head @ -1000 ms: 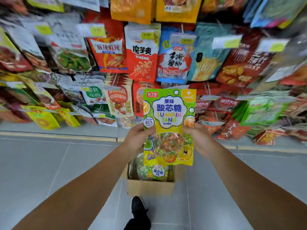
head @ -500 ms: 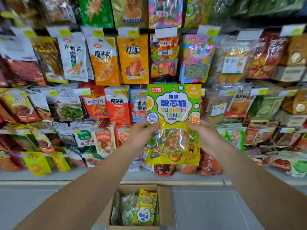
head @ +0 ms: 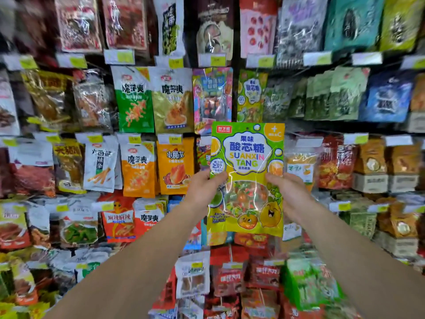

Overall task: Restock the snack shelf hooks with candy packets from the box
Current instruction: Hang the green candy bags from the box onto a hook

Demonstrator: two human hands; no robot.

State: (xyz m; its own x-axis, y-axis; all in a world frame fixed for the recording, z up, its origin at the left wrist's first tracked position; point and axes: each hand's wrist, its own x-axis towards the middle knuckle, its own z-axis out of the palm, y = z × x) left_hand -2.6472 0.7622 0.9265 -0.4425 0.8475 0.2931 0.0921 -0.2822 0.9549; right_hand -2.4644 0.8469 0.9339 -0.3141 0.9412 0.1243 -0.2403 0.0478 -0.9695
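Note:
A green and yellow candy packet (head: 247,180) with cartoon fruit is held upright in front of the snack wall. My left hand (head: 203,188) grips its left edge and my right hand (head: 288,192) grips its right edge. Just above it, on the wall, hangs a matching green candy packet (head: 251,95) on its hook. The box is out of view.
Rows of hanging snack packets fill the wall, with price tags (head: 119,56) on the hook ends. Orange packets (head: 176,165) hang left of the held packet, boxed goods (head: 386,168) to the right, red packets (head: 232,279) below.
The packet has gone up in both hands and the view has tilted upward. The box on the floor has dropped out of sight, and higher shelf rows now show.

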